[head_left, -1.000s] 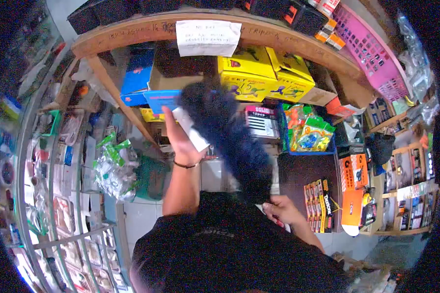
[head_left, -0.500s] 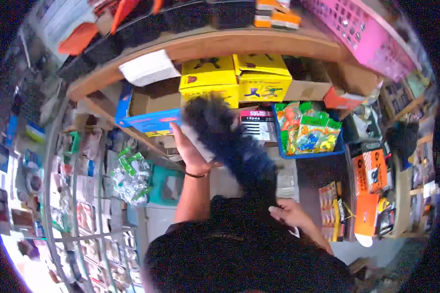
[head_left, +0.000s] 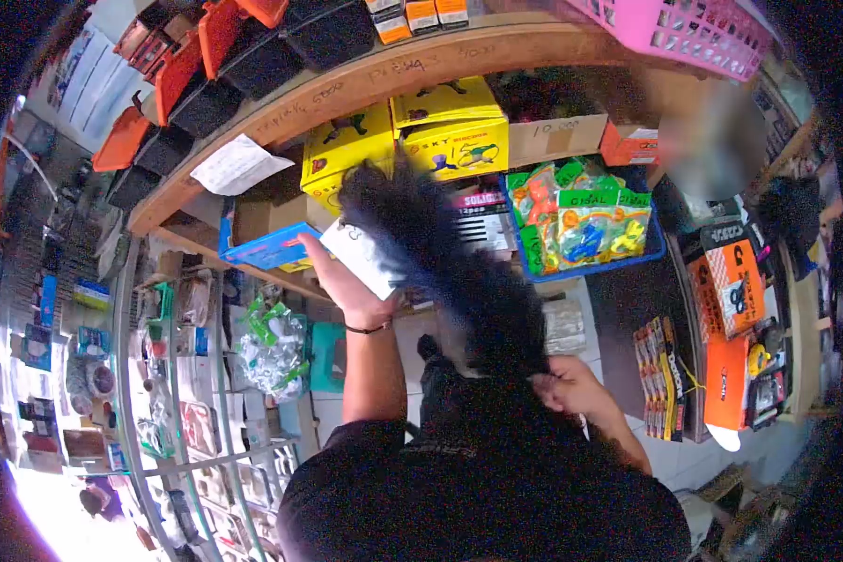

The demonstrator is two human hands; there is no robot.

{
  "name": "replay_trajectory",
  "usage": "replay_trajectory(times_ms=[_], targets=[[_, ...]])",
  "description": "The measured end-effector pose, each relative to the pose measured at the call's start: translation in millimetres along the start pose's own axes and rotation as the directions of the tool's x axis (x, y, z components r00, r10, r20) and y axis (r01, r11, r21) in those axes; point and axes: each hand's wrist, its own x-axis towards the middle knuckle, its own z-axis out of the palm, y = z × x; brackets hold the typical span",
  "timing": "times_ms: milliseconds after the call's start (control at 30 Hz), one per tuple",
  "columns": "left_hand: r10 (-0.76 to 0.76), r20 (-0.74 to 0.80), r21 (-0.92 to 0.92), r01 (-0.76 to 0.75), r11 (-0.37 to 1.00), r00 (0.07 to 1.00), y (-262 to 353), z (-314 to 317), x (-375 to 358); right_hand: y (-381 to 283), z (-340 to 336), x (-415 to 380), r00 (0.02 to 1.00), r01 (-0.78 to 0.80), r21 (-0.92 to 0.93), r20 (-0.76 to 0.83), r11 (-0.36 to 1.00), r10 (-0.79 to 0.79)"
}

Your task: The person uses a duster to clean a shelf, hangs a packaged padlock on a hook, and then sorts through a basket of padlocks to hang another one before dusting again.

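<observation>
My left hand holds a small white box with dark handwriting on it, the thumb side raised in front of the shelf. A dark, fluffy feather duster, smeared by motion, lies across the right side of that box and covers part of it. My right hand is closed at the duster's lower end, where its handle is mostly hidden. Just behind my left fingertips is an open blue box.
Yellow boxes stand on the shelf beside a blue basket of green-topped packets. Orange boxes are at the right. A pink basket sits above. Glass shelving and bagged goods are at the left.
The view has shifted, so the shelf goods sit differently in it. The white box shows more of its face beside the duster. Both hands keep their holds.
</observation>
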Motion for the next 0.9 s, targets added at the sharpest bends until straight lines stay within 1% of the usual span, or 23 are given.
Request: replay_trajectory(times_ms=[33, 100, 133, 167, 200, 233, 267, 300, 367, 400, 433, 500, 533, 567, 600, 633, 667, 700, 767, 800, 833, 867, 900], targets=[[0.016, 0.072, -0.044, -0.013, 0.999, 0.997, -0.7, 0.9, -1.3, -2.0, -1.2, -2.2, 1.000, 0.001, -0.017, -0.007, 1.000, -0.001], [-0.025, 0.433, -0.070, 0.061, 0.996, 0.901, -1.4, -11.7, -2.7, -33.5, 16.4, -12.3, 0.916, 0.392, -0.407, 0.087, 0.825, -0.393], [0.042, 0.110, 0.733, -0.110, 0.671, 0.993, 1.9, -30.0, 0.1, -24.7, 12.8, -4.9, 0.744, 0.618, -0.552, 0.178, 0.560, -0.645], [-0.091, 0.388, -0.055, 0.122, 0.991, 0.917, 5.2, -24.2, 1.9, -23.9, 10.6, -7.6, 0.741, 0.620, -0.555, 0.181, 0.555, -0.647], [-0.030, 0.325, 0.011, 0.028, 1.000, 0.945, 10.1, -16.5, 0.3, -25.1, 7.2, -10.4, 0.903, 0.408, -0.396, 0.042, 0.822, -0.428], [0.039, 0.268, 0.080, -0.063, 0.995, 0.963, 14.9, -6.9, -2.0, -26.9, 3.6, -12.1, 0.988, 0.138, -0.187, -0.041, 0.973, -0.148], [0.068, 0.024, 0.047, -0.069, 0.996, 0.997, 10.2, 16.4, -5.7, -23.8, 1.7, -10.3, 0.992, 0.116, -0.109, -0.044, 0.987, -0.122], [0.059, 0.062, 0.017, -0.060, 0.998, 0.996, 9.5, 23.1, -6.2, -22.3, 2.2, -9.6, 0.991, 0.122, -0.117, -0.047, 0.986, -0.128], [-0.115, 0.466, 0.116, 0.069, 0.991, 0.877, 13.0, -1.5, 0.9, -19.7, 3.5, -9.4, 0.929, 0.370, -0.407, 0.156, 0.835, -0.336], [-0.134, 0.403, 0.099, 0.103, 0.990, 0.905, 18.1, -8.0, 2.6, -20.7, 2.9, -10.9, 0.883, 0.468, -0.430, 0.206, 0.772, -0.421], [-0.117, 0.413, 0.050, 0.106, 0.993, 0.903, 17.8, -14.7, 4.6, -18.1, 3.1, -11.4, 0.883, 0.468, -0.432, 0.209, 0.771, -0.419], [-0.047, 0.306, 0.187, -0.012, 0.982, 0.951, 17.0, -1.1, -4.6, -13.3, 2.2, -9.8, 0.979, 0.199, -0.019, 0.055, 0.980, -0.198], [0.119, -0.007, 0.142, -0.117, 0.983, 0.993, 11.9, 14.7, -6.1, -12.9, 1.4, -7.7, 0.979, 0.196, -0.026, 0.063, 0.980, -0.194], [0.097, -0.008, 0.077, -0.096, 0.992, 0.995, 12.0, 14.0, -9.1, -11.8, 1.1, -5.9, 0.978, 0.188, -0.049, 0.099, 0.981, -0.183], [0.047, 0.243, 0.115, -0.077, 0.990, 0.969, 11.9, 7.8, -10.1, -10.4, 1.2, -5.5, 0.976, 0.181, -0.071, 0.135, 0.981, -0.170], [-0.018, 0.475, 0.160, -0.066, 0.985, 0.880, 11.8, -3.7, -9.8, -9.6, 0.3, -6.2, 0.976, 0.174, -0.073, 0.143, 0.982, -0.162], [-0.025, 0.377, 0.108, -0.017, 0.994, 0.926, 14.0, -21.0, -7.9, -9.9, -2.4, -6.3, 0.968, 0.184, -0.095, 0.189, 0.978, -0.164], [-0.046, 0.443, 0.347, -0.124, 0.930, 0.895, 17.9, -25.6, -0.5, -11.4, -4.5, -5.8, 0.958, 0.197, -0.119, 0.233, 0.973, -0.166], [0.014, 0.415, 0.193, -0.103, 0.976, 0.910, 19.1, -0.2, -17.8, -13.9, -6.0, -2.9, 0.966, 0.196, -0.059, 0.182, 0.979, -0.182], [0.180, -0.024, 0.125, -0.176, 0.977, 0.983, 16.1, 24.5, -23.1, -14.9, -6.5, -2.1, 0.973, 0.196, 0.010, 0.123, 0.981, -0.195], [0.192, -0.075, 0.115, -0.183, 0.976, 0.979, 18.1, 18.0, -21.4, -16.9, -6.1, -2.6, 0.973, 0.196, 0.004, 0.126, 0.981, -0.195], [0.130, 0.218, 0.082, -0.151, 0.985, 0.967, 16.3, -2.7, -14.3, -19.7, -5.0, -3.7, 0.960, 0.230, -0.156, 0.198, 0.961, -0.198], [0.062, 0.494, 0.063, -0.107, 0.992, 0.867, 14.8, -15.3, -7.0, -22.4, -3.6, -4.8, 0.945, 0.269, -0.305, 0.267, 0.914, -0.189]])
